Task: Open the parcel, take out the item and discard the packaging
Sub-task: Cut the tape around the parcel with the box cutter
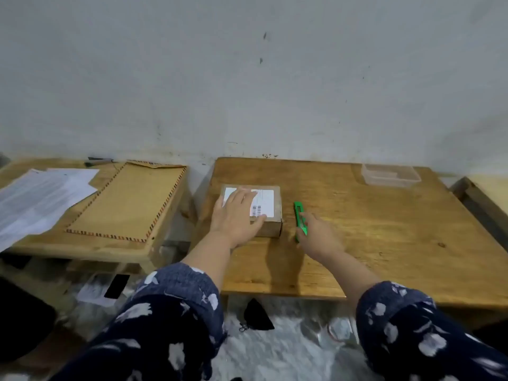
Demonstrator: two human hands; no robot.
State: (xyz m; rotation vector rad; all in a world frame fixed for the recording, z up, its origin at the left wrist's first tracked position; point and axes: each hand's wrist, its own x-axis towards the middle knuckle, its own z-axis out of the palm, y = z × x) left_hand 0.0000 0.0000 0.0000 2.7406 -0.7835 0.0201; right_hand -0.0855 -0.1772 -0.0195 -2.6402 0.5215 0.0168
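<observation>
A small brown cardboard parcel (270,215) with a white shipping label lies on the wooden table (371,237). My left hand (236,215) rests flat on its top and left side, fingers straight and spread, thumb along the near edge. Just right of the parcel a green utility knife (299,214) lies on the table, pointing away from me. My right hand (320,235) is on the knife's near end, fingers curling round the handle. The far half of the knife shows beyond my fingers.
A clear plastic container (390,174) sits at the table's far right. A second low table (82,243) to the left holds papers (41,199) and a large brown envelope (129,202). Plastic wrap and a black pouch (257,316) lie on the floor.
</observation>
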